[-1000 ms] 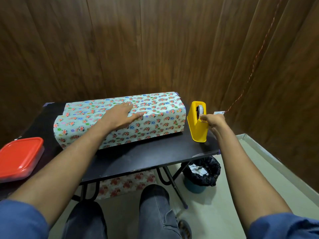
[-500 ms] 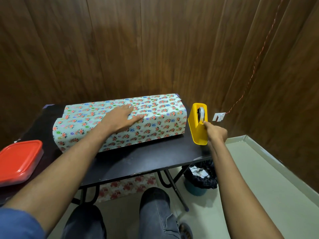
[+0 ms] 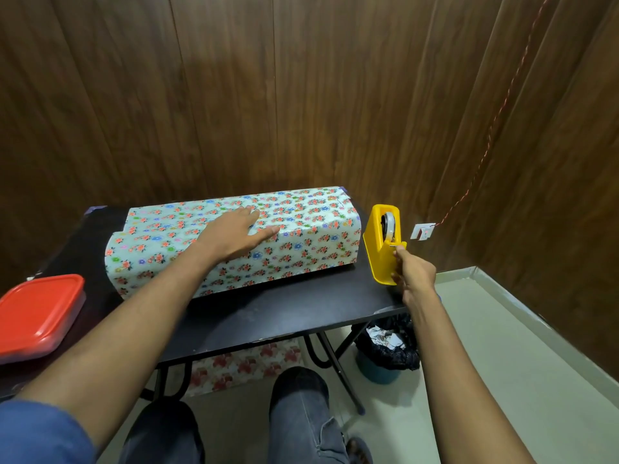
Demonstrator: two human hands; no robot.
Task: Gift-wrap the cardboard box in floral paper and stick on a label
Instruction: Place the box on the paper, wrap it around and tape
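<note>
Since the earlier frames the right hand (image 3: pixel 413 274) has come back from the top of the yellow tape dispenser (image 3: pixel 382 244) toward the person's body, and it now sits low at the dispenser's near end, by the cutter lip. The left hand (image 3: pixel 237 234) has stayed put on the box.

The box in floral paper (image 3: pixel 234 239) lies on the black table (image 3: pixel 284 316) with its long axis running left to right across the person's front, its right end just beside the dispenser. The paper is wrapped over the top and front face; its left end juts past the box as a loose open sleeve. The left hand lies on the middle of the top, palm down, fingers straight and spread, pressing the paper flat, presumably over the seam. It is the nearer hand to the box. The right hand is off the box's right end, near the table's right edge.

The right hand's fingers are curled, with thumb and forefinger drawn together at the cutter; they appear to pinch the tape end, though the strip itself is too small to make out. Judging by this, the step in hand is pulling off a piece of tape, which must then travel left along the box's length to the spot held down by the left hand.

A red-lidded container (image 3: pixel 37 316) rests at the table's left edge.
</note>
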